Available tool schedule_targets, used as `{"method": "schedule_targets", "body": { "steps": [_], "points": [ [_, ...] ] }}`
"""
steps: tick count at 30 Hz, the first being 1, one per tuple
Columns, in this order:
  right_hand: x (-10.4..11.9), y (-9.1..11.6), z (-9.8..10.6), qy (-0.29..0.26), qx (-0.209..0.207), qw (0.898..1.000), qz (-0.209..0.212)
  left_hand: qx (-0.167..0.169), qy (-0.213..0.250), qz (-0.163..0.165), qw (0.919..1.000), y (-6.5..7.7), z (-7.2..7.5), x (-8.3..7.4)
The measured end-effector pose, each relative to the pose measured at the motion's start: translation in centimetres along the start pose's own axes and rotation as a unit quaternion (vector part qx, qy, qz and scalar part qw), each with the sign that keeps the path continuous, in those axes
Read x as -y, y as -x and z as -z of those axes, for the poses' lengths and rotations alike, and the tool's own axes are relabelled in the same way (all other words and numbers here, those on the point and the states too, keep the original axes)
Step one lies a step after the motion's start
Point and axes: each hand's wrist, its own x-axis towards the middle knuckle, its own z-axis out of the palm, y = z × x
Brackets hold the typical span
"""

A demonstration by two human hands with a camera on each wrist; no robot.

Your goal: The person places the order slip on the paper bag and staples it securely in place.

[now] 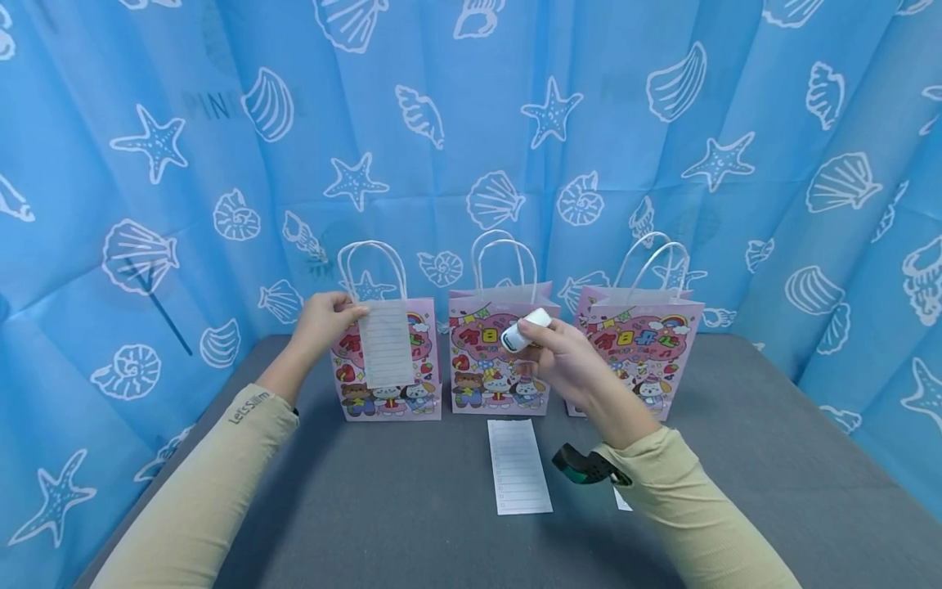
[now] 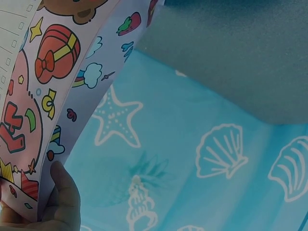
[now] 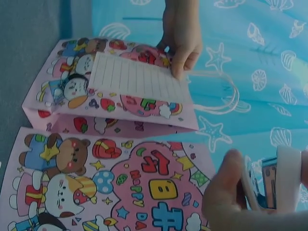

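At the top edge of the left pink paper gift bag (image 1: 427,402), my left hand (image 1: 327,323) pinches a lined paper slip (image 1: 388,348) and the bag rim between thumb and fingers. The slip hangs flat over the bag's printed front. In the left wrist view, the thumb of the left hand (image 2: 66,199) lies along the bag's side. My right hand (image 1: 570,364) grips a small white stapler (image 1: 526,329) in front of the middle gift bag (image 1: 471,401). Between the stapler's white halves (image 3: 288,175), metal parts show in the right wrist view.
A third matching gift bag (image 1: 673,360) stands at the right, partly behind my right hand. Another lined slip (image 1: 519,468) lies on the grey table (image 1: 353,507). A white paper corner (image 1: 622,499) shows beside the right sleeve. A blue shell-patterned curtain (image 1: 471,123) hangs behind.
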Motion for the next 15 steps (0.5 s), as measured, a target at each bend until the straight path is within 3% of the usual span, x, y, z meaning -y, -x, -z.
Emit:
{"method": "schedule_targets", "body": {
  "steps": [4,10,15],
  "points": [
    [0.2,-0.3,-0.5,0.007,-0.02,1.0,-0.004,0.001,0.0,0.001,1.0,0.0,0.0,0.1],
    [0.3,-1.0,-1.2,0.049,-0.019,0.999,-0.002,-0.001,-0.004,-0.005,1.0,-0.1,0.0,0.3],
    [0.3,-1.7,-1.9,0.046,-0.012,0.999,0.002,-0.001,-0.005,-0.008,1.0,-0.1,0.0,0.2]
  ]
}}
